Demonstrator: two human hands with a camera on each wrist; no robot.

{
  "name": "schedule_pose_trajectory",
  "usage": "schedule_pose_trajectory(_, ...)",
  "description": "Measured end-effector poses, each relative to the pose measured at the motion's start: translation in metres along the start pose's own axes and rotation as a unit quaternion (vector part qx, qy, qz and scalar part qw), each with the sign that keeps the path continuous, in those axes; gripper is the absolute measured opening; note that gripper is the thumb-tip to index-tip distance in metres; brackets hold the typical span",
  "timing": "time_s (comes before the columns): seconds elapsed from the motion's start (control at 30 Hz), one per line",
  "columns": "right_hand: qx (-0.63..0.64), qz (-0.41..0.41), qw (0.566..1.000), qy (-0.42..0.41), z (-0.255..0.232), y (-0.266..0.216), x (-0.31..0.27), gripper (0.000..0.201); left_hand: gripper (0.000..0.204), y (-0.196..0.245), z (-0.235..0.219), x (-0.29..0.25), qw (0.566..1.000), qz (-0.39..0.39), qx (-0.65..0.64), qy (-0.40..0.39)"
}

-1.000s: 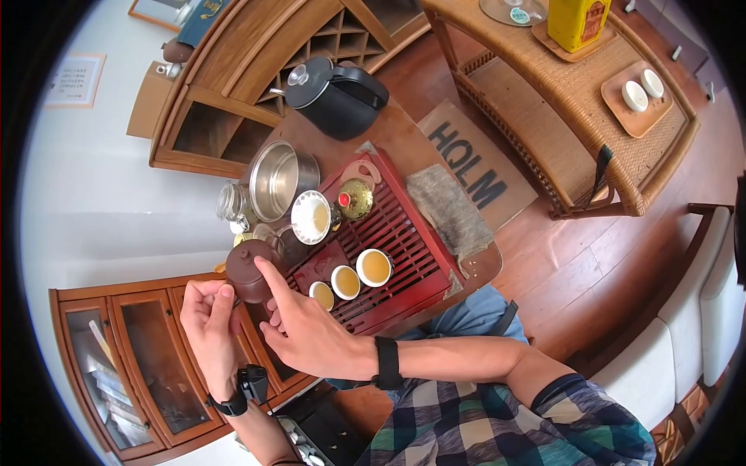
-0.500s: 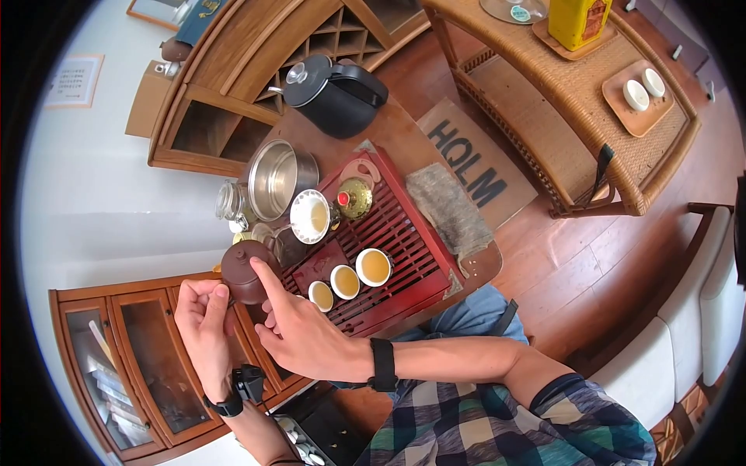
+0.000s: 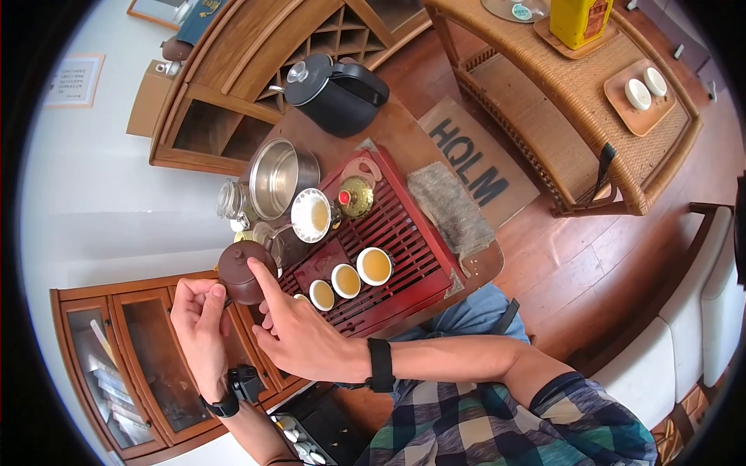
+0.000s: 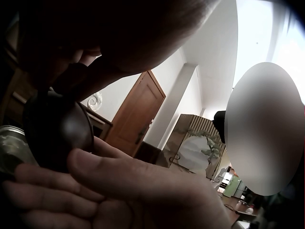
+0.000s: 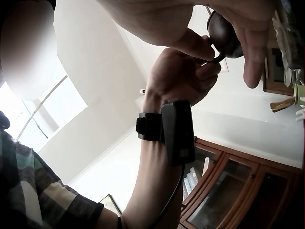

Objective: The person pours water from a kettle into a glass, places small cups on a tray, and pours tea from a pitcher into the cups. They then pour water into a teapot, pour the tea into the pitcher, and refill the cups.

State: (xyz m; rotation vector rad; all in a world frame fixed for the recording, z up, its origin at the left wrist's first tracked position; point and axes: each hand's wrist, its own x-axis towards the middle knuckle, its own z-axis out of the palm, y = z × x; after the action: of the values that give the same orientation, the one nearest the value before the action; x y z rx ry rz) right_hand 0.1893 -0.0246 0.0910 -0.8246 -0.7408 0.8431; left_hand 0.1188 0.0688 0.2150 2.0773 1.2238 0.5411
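A brown clay teapot [image 3: 233, 273] is held up at the left end of the tea tray in the head view. My left hand [image 3: 198, 326] grips its handle between thumb and fingers. With a straight forefinger on the lid, my right hand [image 3: 307, 334] reaches across; its other fingers are loosely bent. In the right wrist view the left hand [image 5: 178, 76] shows beside the dark teapot [image 5: 223, 36]. White cups of amber tea [image 3: 346, 281] stand in a row near the right hand. Behind them is a white patterned-rim vessel [image 3: 308, 225] with tea inside.
The red slatted tea tray [image 3: 416, 260] also carries a small green figure-like pot [image 3: 357, 199]. A steel basin [image 3: 273, 182], a glass jar [image 3: 229, 203] and a black kettle [image 3: 338, 105] stand beyond. A grey cloth [image 3: 449, 210] lies along the tray's right side.
Both hands and the teapot have drifted slightly left together. More of the cup row's left end now shows. Grip and forefinger contact look the same.
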Motion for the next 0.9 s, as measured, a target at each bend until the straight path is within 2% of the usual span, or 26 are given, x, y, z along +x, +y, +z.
schedule_pose_trajectory(0.9, -0.008, 0.02, 1.0, -0.006, 0.0059, 0.0042, 0.0031, 0.092, 0.01, 0.0055, -0.0033, 0.0065, 1.0, 0.0, 0.021, -0.017)
